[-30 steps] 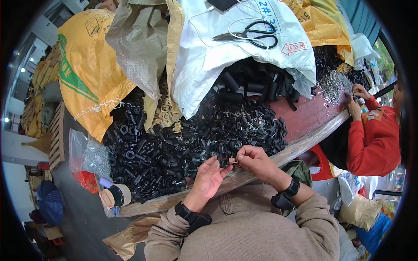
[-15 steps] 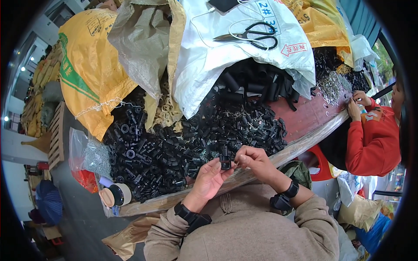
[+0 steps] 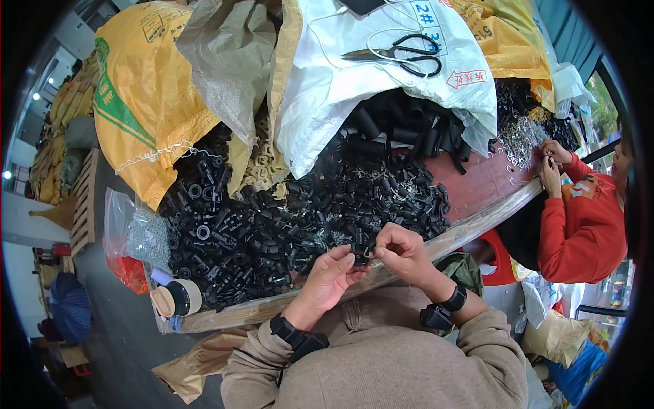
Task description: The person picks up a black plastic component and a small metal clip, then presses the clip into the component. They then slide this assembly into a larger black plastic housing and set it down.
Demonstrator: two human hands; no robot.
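Observation:
Just over the table's near edge, my left hand [image 3: 330, 278] is closed, holding a small black plastic part [image 3: 359, 253] between thumb and fingers. My right hand [image 3: 403, 256] is pinched shut against the right side of that part. A tiny piece sits at its fingertips, too small to make out. Beyond both hands spreads a heap of loose black plastic parts [image 3: 272, 238], some ring-shaped, with thin metal bits among them.
Black-handled scissors [image 3: 402, 54] and a white cable lie on a white woven sack [image 3: 327, 88] spilling black tubes [image 3: 402, 133]. A yellow sack [image 3: 150, 82] and a lidded jar [image 3: 178, 298] are at left. At right, a person in red [image 3: 579, 218] handles small metal hooks [image 3: 519, 144].
The black part has tilted in my left hand, and my right hand has come closer against it. The view has shifted slightly. The other person's hands have moved toward the metal hooks.

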